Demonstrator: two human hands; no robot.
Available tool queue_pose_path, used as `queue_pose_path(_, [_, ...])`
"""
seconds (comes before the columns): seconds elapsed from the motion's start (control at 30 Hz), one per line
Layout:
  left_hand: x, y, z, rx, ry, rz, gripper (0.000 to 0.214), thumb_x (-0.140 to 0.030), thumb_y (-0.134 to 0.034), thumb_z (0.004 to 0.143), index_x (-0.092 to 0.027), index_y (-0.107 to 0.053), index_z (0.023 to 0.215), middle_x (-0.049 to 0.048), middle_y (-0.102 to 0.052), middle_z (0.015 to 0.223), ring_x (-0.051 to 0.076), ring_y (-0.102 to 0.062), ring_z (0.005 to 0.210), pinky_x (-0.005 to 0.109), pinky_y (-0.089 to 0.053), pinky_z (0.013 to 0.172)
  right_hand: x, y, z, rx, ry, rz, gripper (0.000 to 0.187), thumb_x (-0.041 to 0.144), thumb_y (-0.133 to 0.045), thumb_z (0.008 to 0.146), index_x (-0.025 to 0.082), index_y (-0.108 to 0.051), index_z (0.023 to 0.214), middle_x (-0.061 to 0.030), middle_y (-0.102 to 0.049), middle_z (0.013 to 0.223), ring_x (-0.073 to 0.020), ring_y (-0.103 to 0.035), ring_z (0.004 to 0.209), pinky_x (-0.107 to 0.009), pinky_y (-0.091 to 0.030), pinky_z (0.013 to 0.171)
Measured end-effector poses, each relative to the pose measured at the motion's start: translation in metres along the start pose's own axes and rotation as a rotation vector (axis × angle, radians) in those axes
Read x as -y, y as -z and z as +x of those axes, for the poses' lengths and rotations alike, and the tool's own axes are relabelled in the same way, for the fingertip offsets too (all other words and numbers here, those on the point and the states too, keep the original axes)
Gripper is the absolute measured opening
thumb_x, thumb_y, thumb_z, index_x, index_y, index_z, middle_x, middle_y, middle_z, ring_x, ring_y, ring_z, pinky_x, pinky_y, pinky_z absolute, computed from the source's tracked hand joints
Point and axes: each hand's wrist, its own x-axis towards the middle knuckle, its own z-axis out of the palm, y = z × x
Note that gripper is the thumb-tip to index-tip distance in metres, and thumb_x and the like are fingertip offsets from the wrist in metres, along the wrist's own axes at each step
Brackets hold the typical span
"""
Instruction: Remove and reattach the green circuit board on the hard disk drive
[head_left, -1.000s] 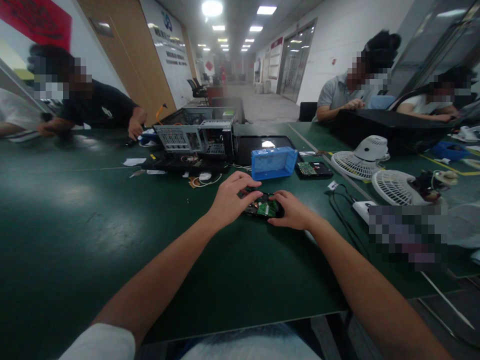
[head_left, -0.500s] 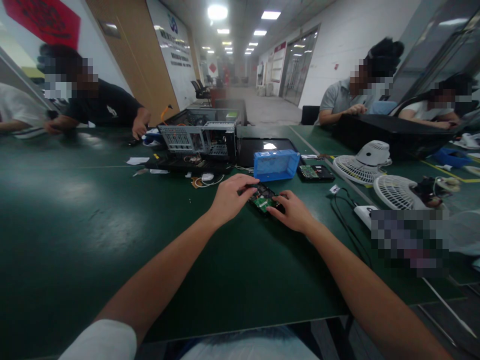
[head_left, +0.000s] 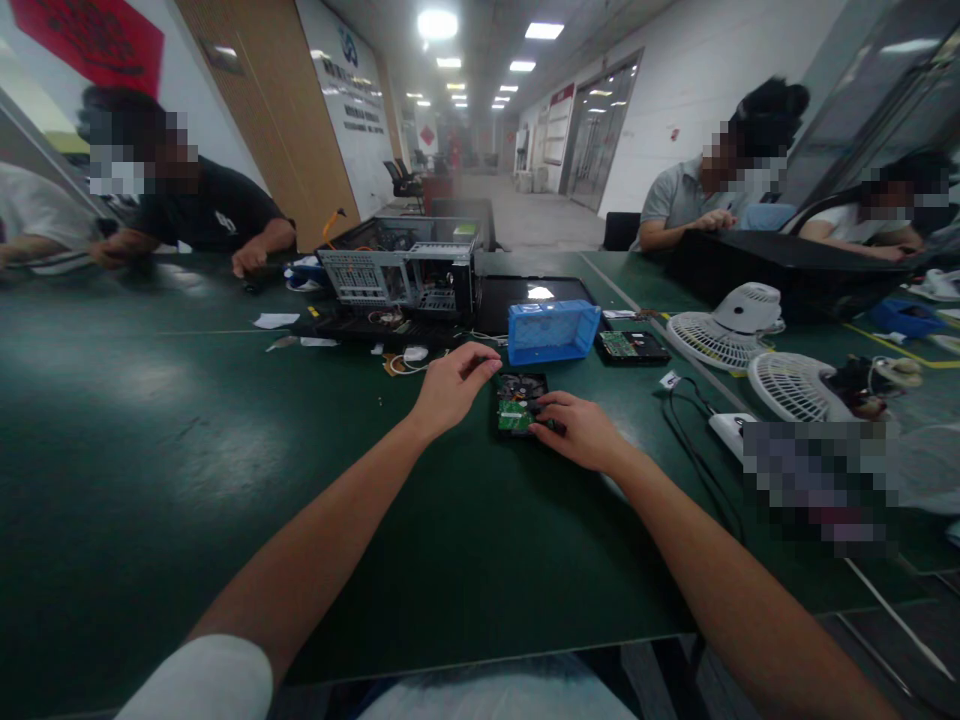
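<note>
While our right hand point(head_left: 581, 428) touches the hard drive point(head_left: 516, 412) mid-frame, our left hand point(head_left: 454, 388) hovers beside it, whether either grasps anything we cannot tell

Ceiling lights point(head_left: 544, 31) glow — white wall point(head_left: 694, 90), grey floor point(head_left: 540, 222).

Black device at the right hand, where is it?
In the head view, the black device lies just right of centre on the green table, between left hand and right hand, nearer than the blue bin.

Dark green table point(head_left: 420, 560), hard drive point(head_left: 514, 414) lying flat, blue bin point(head_left: 553, 332) just beyond, second drive point(head_left: 634, 347), white fan point(head_left: 750, 308)
</note>
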Motion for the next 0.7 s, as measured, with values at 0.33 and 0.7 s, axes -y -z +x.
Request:
queue_pose_path(0.33, [-0.001,-0.008,0.0,0.045,0.065,-0.317,0.033,-0.036,-0.071,0.09,-0.02,-0.061,0.116,0.0102,-0.074,0.114,0.022,-0.07,0.11,0.04,-0.052,0.099,-0.009,-0.006,0.001,-0.071,-0.02,0.155,0.026,0.045,-0.063,0.097,0.024,-0.077,0.09,-0.0093,-0.065,0.129,-0.025,-0.068,0.107,-0.041,-0.056,0.095])
queue_pose_path(0.7, [0.0,-0.006,0.0,0.032,0.293,-0.361,0.037,-0.053,-0.07,0.087,-0.023,-0.075,0.11,0.0061,-0.072,0.109,0.018,-0.065,0.094,0.026,-0.051,0.067,-0.011,-0.026,0.004,-0.246,-0.186,0.136,0.041,0.048,-0.074,0.086,0.023,-0.068,0.117,-0.0136,-0.057,0.13,-0.03,-0.062,0.117,-0.048,-0.053,0.102])
